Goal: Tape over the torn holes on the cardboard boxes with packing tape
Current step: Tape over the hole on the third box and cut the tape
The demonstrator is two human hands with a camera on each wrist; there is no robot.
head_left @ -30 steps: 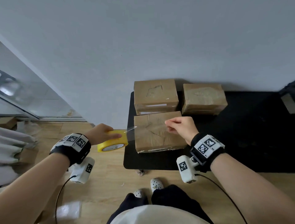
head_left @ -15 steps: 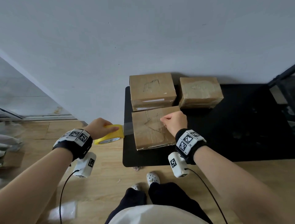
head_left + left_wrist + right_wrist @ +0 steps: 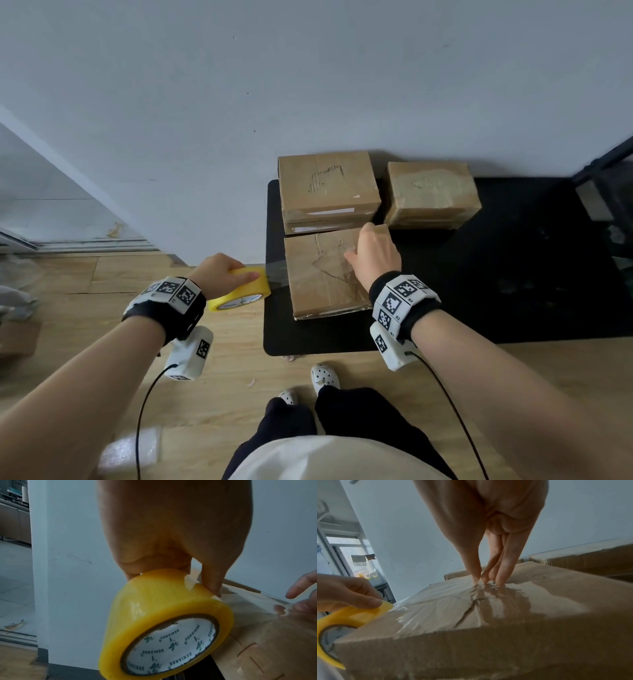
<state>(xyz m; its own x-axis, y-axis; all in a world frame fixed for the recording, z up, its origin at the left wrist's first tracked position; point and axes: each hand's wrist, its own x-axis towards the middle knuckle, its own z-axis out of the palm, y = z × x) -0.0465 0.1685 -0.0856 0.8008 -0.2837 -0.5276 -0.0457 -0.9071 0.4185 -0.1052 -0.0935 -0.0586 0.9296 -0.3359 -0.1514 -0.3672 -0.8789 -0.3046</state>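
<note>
The nearest cardboard box point(image 3: 322, 294) lies on the black mat point(image 3: 513, 274), with a torn crack point(image 3: 467, 613) across its top. My left hand point(image 3: 222, 274) grips a yellow roll of clear packing tape point(image 3: 245, 291) just off the box's left edge. A clear strip point(image 3: 277, 272) runs from the roll across the box top point(image 3: 436, 605) over the crack. My right hand point(image 3: 371, 255) presses the strip's end down with straight fingertips point(image 3: 500, 580) on the box top. The roll point(image 3: 164, 626) shows a white printed core.
Two more cardboard boxes stand at the back of the mat against the wall: one point(image 3: 327, 188) with scratch-like tears on top, one point(image 3: 430, 192) with tape over its top. A wooden floor point(image 3: 85, 274) lies to the left. My feet point(image 3: 323, 377) stand before the mat.
My right hand has lowered the tape end onto the box top and moved toward its far right side. My left hand has brought the roll down closer to the box's left edge.
</note>
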